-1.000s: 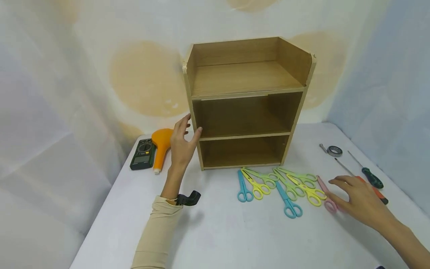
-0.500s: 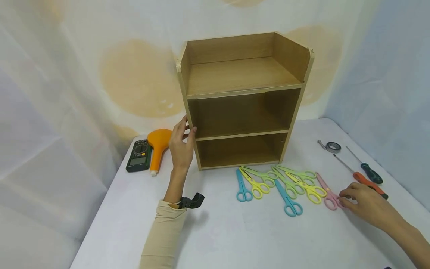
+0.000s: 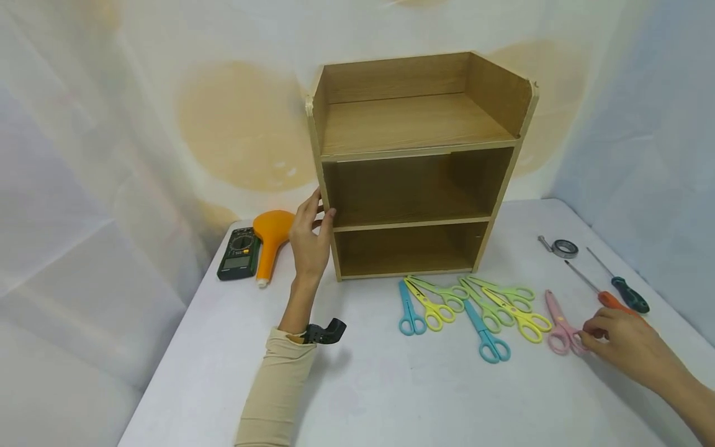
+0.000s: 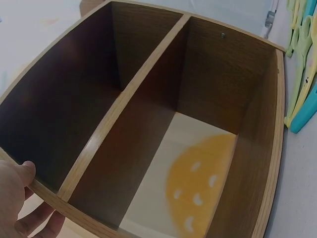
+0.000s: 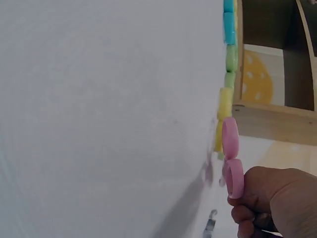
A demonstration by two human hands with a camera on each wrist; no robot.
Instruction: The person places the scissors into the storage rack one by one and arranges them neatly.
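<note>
A wooden shelf unit [image 3: 416,167] with three levels stands at the back of the white table [image 3: 391,397]. My left hand [image 3: 310,239] grips its left side panel, thumb on the front edge and fingers round the outside. The left wrist view shows the thumb [image 4: 17,176] on that edge of the shelf unit [image 4: 148,124]. Pink scissors [image 3: 561,326] lie at the right end of a row of scissors. My right hand [image 3: 622,344] pinches their handle with curled fingers. In the right wrist view the right hand [image 5: 270,198] meets the pink scissors [image 5: 232,158] at the handle loops.
Several blue, yellow and green scissors [image 3: 463,304] lie in front of the shelf. A green multimeter [image 3: 239,253] and an orange tool [image 3: 270,239] sit left of it. At the right lie a tape roll [image 3: 564,248] and two screwdrivers [image 3: 628,293]. Fabric backdrops surround the table.
My right hand drew back to the right and curled its fingers onto the pink scissors' handle. My left hand closed from a loose touch to a grip on the shelf's side.
</note>
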